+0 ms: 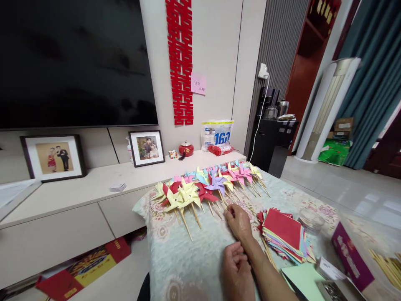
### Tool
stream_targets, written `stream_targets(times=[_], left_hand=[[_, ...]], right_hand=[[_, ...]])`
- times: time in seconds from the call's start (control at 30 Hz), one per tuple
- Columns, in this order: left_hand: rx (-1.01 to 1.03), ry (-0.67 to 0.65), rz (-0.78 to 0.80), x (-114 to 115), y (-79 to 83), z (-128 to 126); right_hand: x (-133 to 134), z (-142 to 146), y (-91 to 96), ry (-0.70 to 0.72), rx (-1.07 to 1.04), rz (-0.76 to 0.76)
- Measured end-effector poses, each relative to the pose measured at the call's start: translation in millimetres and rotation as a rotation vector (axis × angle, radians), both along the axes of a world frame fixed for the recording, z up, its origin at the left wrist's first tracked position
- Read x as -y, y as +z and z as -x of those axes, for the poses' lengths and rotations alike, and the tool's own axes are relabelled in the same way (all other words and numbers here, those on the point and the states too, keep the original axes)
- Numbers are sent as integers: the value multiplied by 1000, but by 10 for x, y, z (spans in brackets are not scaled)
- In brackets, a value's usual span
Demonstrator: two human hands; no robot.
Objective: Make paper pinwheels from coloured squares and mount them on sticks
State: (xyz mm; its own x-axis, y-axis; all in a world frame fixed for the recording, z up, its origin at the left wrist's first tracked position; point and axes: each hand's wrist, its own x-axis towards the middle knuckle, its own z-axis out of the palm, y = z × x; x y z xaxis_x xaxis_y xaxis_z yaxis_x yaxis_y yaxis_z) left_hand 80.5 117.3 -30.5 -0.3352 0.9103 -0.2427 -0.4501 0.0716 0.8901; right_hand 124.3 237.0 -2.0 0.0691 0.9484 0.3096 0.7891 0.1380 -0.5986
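My right hand (238,221) reaches forward over the table and pinches the lower end of a wooden stick. That stick carries a purple paper pinwheel (216,182). Nearer to me, my left hand (237,271) rests by my right wrist with its fingers curled in, and I see nothing in it. Many finished pinwheels lie in a row at the far side, among them a pale yellow pinwheel (189,193), a red pinwheel (206,192) and a pink pinwheel (240,174), their sticks pointing toward me.
Right of my hands lies a stack of coloured paper squares (283,230). Beyond it stand a round clear container (311,220) and a clear plastic box (354,255) of sticks. Green paper (302,281) and a small box of metal pieces (332,289) are near the front.
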Motion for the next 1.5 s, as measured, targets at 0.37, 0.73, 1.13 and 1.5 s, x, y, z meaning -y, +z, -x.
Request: stream_targets(times=[0.37,0.73,1.13,1.5], left_hand=[[-21,45,-6,-45,-52,1],[-36,56,0,18,119,78],[-4,136,-6,-29,204,204],[-583,-147,-79,72,184,72]], right_hand=[[71,14,-14,-19,0,-29],[69,70,63,-105,-17,29],[468,84,293,-155,-23,128],[1000,-1018,956,-57,-228,-119]])
